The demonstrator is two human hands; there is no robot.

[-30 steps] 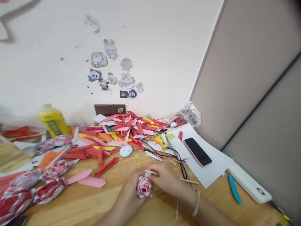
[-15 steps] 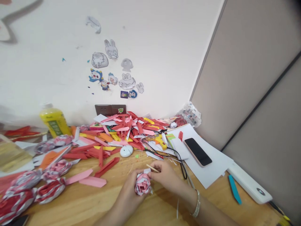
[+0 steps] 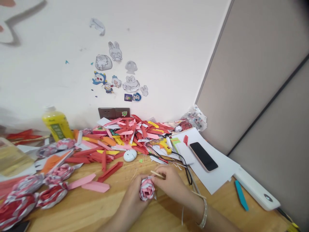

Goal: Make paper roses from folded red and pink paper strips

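Left hand (image 3: 132,196) is gripping a paper rose (image 3: 147,189), right hand (image 3: 171,181) a stick (image 3: 157,174). Finished-looking roses (image 3: 51,196) are lying toward the tabletop (image 3: 96,211)'s left edge (paper strips (image 3: 143,130) seemingly unused).

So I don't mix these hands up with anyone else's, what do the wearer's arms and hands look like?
The left hand and right hand are bare, with no glove or sleeve in view on either side. A pale, shiny bracelet circles the right wrist; none shows on the left.

White wall (image 3: 166,42) with paper cutouts (image 3: 103,62), grey partition (image 3: 253,67) alongside, wooden table (image 3: 96,209) below.
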